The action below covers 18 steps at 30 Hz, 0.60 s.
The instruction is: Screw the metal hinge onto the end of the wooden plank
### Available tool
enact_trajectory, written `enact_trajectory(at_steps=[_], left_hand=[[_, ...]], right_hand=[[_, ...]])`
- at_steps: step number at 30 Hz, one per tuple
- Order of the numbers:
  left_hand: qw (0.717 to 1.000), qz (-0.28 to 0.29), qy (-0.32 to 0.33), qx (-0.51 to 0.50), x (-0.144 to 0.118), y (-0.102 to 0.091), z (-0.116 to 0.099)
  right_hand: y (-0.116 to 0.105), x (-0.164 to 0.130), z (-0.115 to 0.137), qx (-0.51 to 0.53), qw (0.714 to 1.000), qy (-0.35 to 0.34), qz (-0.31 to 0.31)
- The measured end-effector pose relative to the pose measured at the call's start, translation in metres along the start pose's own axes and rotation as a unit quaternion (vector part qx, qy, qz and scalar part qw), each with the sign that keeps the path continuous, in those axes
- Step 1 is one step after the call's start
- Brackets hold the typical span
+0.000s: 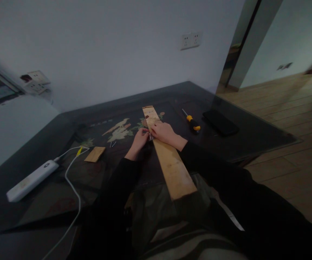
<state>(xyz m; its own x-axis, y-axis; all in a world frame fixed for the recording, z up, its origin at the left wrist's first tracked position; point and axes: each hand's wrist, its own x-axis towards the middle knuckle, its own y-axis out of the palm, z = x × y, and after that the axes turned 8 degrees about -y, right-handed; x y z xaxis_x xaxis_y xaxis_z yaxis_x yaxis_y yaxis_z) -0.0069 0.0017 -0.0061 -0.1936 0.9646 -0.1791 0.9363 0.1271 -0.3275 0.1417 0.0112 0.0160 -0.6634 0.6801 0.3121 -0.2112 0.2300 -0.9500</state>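
A long wooden board [172, 169] lies lengthwise on the dark table, its near end sticking out over the table edge above my lap. My right hand [165, 133] rests across the board, with fingers curled over its left edge. Close against that same edge, my left hand [140, 140] has thumb and fingertips pinched together; whatever they hold is too small to make out. Between the two hands a small shiny metal piece [150, 137] shows beside the board. Small metal pins or screws [113, 144] lie on the table left of my left hand.
On the right are a yellow-and-black screwdriver [191, 121] and a black phone-like slab [220, 122]. To the left sit a small wooden piece [95, 154] and a white power strip or power bank [33, 180] with a white cable [73, 187]. A wall [118, 47] borders the table [242, 141] behind.
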Motion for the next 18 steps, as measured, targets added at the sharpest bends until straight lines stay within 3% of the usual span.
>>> enact_trajectory(at_steps=[6, 18], left_hand=[[0.999, -0.016, 0.027, 0.015, 0.002, -0.001, 0.002], [0.999, -0.017, 0.016, 0.03, -0.002, -0.003, -0.001]], right_hand=[[0.008, 0.009, -0.007, -0.023, 0.997, -0.078, 0.018], [-0.004, 0.017, -0.013, -0.029, 0.99, -0.116, 0.074]])
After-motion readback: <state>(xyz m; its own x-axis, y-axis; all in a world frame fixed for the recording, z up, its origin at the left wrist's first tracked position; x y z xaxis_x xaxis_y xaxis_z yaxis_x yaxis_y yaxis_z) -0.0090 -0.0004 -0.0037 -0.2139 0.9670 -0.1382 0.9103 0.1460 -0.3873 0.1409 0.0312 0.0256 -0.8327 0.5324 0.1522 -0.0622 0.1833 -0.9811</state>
